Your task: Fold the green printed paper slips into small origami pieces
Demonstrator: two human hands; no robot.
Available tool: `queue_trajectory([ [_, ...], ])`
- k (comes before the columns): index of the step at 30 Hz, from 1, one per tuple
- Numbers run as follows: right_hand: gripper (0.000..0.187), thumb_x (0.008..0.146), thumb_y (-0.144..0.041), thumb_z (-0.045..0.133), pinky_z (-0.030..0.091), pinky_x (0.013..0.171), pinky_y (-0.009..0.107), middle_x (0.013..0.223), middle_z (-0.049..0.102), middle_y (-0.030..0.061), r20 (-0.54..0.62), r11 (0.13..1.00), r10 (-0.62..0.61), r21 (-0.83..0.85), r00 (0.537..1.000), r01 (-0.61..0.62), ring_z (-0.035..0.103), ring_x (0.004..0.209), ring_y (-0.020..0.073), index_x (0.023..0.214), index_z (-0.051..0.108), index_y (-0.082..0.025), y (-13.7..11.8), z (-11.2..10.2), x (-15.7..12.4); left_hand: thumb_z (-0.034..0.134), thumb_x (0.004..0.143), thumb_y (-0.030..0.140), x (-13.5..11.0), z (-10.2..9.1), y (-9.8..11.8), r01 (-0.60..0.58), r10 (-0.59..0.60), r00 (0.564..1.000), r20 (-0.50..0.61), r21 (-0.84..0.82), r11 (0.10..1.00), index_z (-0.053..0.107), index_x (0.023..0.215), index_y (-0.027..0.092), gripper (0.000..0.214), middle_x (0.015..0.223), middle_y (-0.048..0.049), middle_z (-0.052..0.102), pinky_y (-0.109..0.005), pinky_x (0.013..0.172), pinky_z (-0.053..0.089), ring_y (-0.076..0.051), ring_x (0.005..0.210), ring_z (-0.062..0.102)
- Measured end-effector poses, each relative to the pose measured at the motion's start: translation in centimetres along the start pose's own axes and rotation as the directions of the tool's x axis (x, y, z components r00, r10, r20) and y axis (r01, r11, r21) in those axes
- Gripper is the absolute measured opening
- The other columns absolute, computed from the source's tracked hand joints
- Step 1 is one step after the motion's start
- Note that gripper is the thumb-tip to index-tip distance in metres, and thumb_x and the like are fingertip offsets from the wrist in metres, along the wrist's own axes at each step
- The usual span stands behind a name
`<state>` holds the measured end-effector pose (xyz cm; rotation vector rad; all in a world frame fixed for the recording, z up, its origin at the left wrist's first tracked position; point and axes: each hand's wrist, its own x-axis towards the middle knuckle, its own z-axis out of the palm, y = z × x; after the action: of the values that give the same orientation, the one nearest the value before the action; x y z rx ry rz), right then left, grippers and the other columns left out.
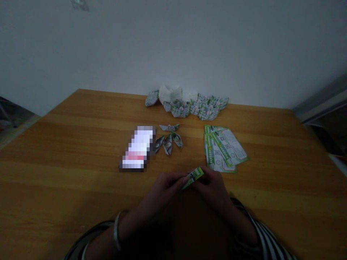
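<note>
Between my two hands, above the near part of the wooden table, is a small folded piece of green and white printed paper. My left hand pinches its left end, thumb on top. My right hand grips the other end with bent fingers, partly hidden behind the paper. Just beyond my hands lie several small folded paper pieces with pointed ends. To the right rests a fanned stack of green and white printed leaflets.
A phone with a lit, blurred-out screen lies on the wooden table at left. Against the wall at the back stands a row of folded paper clusters, with white paper among them.
</note>
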<state>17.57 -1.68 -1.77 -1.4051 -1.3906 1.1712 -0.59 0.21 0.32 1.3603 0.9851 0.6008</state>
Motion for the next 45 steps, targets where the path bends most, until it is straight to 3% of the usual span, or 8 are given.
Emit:
queue_trajectory([
  [8, 0.009, 0.079, -0.026, 0.068, 0.048, 0.057, 0.024, 0.068, 0.068, 0.0006, -0.049, 1.0, 0.017, 0.014, 0.999, -0.016, 0.061, 0.062, 0.0156, 0.078, 0.067, -0.016, -0.1, 1.0, -0.4, 0.062, 0.09, 0.039, 0.2, 0.3, -0.5, 0.026, -0.028, 0.999, -0.019, -0.129, 0.991, 0.076, 0.104, 0.016, 0.031, 0.1, -0.0077, 0.077, -0.034, 0.086, 0.052, -0.023, 0.094, 0.069],
  [14, 0.029, 0.079, -0.032, 0.072, 0.047, 0.059, 0.023, 0.074, 0.066, -0.002, 0.171, 0.997, -0.078, 0.032, 0.982, 0.073, 0.059, 0.065, 0.0142, 0.104, 0.069, -0.019, 0.0, -0.1, 0.0, 0.061, 0.09, 0.047, 0.3, -0.4, -0.5, 0.111, -0.121, 0.992, -0.032, -0.227, 0.968, 0.076, 0.1, 0.013, 0.039, 0.09, -0.0081, 0.076, -0.029, 0.077, 0.05, -0.02, 0.084, 0.067],
  [16, 0.035, 0.075, -0.031, 0.076, 0.045, 0.057, 0.022, 0.074, 0.066, -0.0023, 0.164, 0.996, -0.087, 0.011, 0.983, 0.086, 0.057, 0.063, 0.0134, 0.107, 0.07, -0.019, 0.1, -0.2, 0.1, 0.059, 0.09, 0.05, 0.3, -0.4, -0.2, 0.141, -0.152, 0.988, -0.025, -0.243, 0.96, 0.077, 0.096, 0.013, 0.042, 0.085, -0.0071, 0.075, -0.027, 0.072, 0.049, -0.019, 0.08, 0.065],
  [24, 0.016, 0.076, -0.025, 0.072, 0.036, 0.049, 0.019, 0.058, 0.056, -0.0064, 0.082, 1.0, 0.02, 0.004, 0.996, -0.02, 0.048, 0.052, 0.0097, 0.09, 0.071, -0.017, 0.1, 0.4, 0.2, 0.053, 0.089, 0.06, -0.1, 0.0, 0.3, 0.143, -0.151, 0.988, -0.043, -0.156, 0.977, 0.075, 0.08, 0.013, 0.052, 0.075, -0.0039, 0.071, -0.025, 0.067, 0.047, -0.016, 0.07, 0.061],
  [30, 0.011, 0.072, -0.022, 0.074, 0.034, 0.047, 0.02, 0.054, 0.056, -0.006, 0.023, 0.992, 0.029, -0.127, 0.999, -0.026, 0.05, 0.05, 0.0104, 0.07, 0.064, -0.017, 0.0, 0.5, 0.1, 0.053, 0.093, 0.048, -0.1, 0.4, 0.0, 0.027, -0.022, 0.999, 0.05, -0.118, 0.993, 0.075, 0.099, 0.017, 0.038, 0.095, -0.0053, 0.074, -0.031, 0.087, 0.048, -0.022, 0.093, 0.065],
  [33, 0.016, 0.07, -0.022, 0.078, 0.043, 0.052, 0.021, 0.063, 0.067, -0.0038, 0.153, 0.997, 0.034, -0.077, 0.988, -0.022, 0.06, 0.056, 0.0133, 0.079, 0.066, -0.018, 0.3, 0.2, 0.2, 0.052, 0.093, 0.05, 0.1, 0.3, -0.4, 0.028, -0.025, 0.999, 0.032, -0.123, 0.992, 0.073, 0.097, 0.015, 0.041, 0.092, -0.007, 0.072, -0.031, 0.084, 0.048, -0.021, 0.089, 0.063],
  [38, 0.02, 0.091, -0.034, 0.058, 0.053, 0.057, 0.022, 0.078, 0.074, 0.0021, 0.367, 0.985, -0.016, 0.167, 0.93, -0.049, 0.07, 0.065, 0.0146, 0.096, 0.068, -0.018, 0.4, -0.4, 0.7, 0.05, 0.094, 0.053, 0.1, 0.1, -0.8, 0.064, -0.058, 0.997, 0.043, -0.171, 0.983, 0.066, 0.078, 0.013, 0.045, 0.075, -0.0037, 0.063, -0.026, 0.068, 0.043, -0.015, 0.07, 0.053],
  [45, 0.018, 0.083, -0.034, 0.069, 0.051, 0.051, 0.021, 0.068, 0.07, 0.0003, 0.145, 0.964, 0.099, 0.23, 0.984, -0.131, 0.067, 0.058, 0.0145, 0.086, 0.071, -0.017, 0.0, 1.0, 0.1, 0.046, 0.096, 0.05, -0.3, 0.6, -0.5, 0.069, -0.062, 0.996, 0.062, -0.116, 0.991, 0.067, 0.089, 0.013, 0.043, 0.082, -0.0045, 0.064, -0.027, 0.075, 0.046, -0.017, 0.078, 0.057],
])
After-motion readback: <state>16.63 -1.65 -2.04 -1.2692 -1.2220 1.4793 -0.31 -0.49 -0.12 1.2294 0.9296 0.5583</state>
